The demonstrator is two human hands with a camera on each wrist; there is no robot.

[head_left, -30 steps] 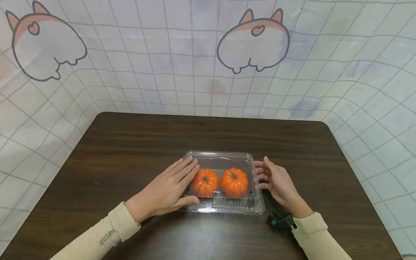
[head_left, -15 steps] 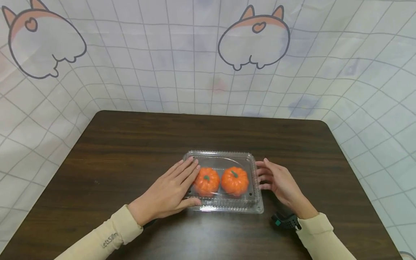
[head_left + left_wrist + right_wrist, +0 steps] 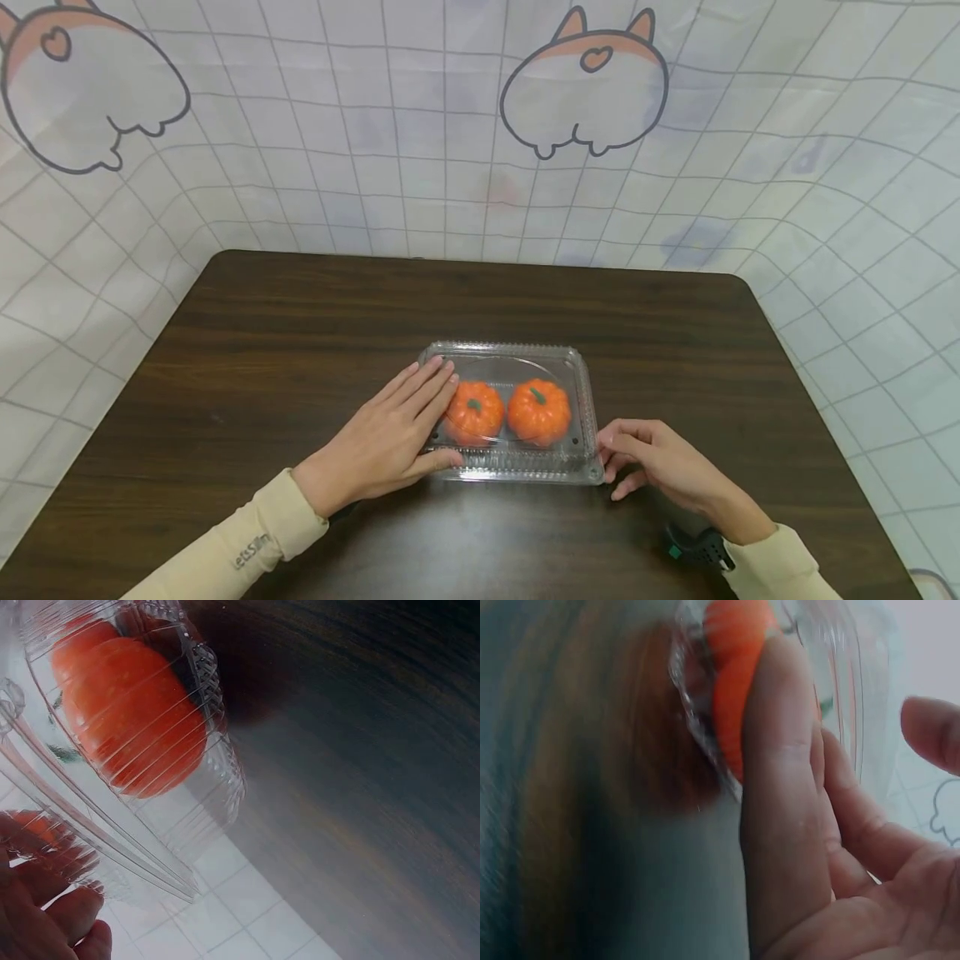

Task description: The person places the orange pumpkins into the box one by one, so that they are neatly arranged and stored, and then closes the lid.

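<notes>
A white grid-print backdrop (image 3: 825, 167) w/ cartoon animal drawings hangs behind a dark wood table (image 3: 300, 333); near the table's middle, toward the front edge, sits a clear plastic clamshell box (image 3: 517, 358), lid down, w/ two small orange pumpkins side by side inside: left pumpkin (image 3: 474, 412) and right pumpkin (image 3: 538, 411), both upright, green stems up. Person in cream sleeves works the box w/ both hands. Left hand (image 3: 386, 442) lies flat on the box's left end, fingers straight and together on the lid, thumb along the front rim, pressing, not clamped. Right hand (image 3: 660, 467) is at the box's front right corner, fingers loosely curled, tips touching the corner edge; whether they pinch the rim can't be told from the head view. A black wrist strap (image 3: 693, 546) shows at the right cuff. The left wrist view adds what the head view can't: a close look thru the ribbed box (image 3: 202, 682) wall at a pumpkin (image 3: 131, 712) pressed near the side, w/ fingertips (image 3: 67, 915) at the frame's lower left under the lid flange. The right wrist view, blurred, shows a straight finger (image 3: 780, 787) laid against the box (image 3: 697, 712) wall in front of a pumpkin (image 3: 731, 645), thumb held apart, nothing gripped. Only the head view shows the backdrop drawings and both pumpkins together.
</notes>
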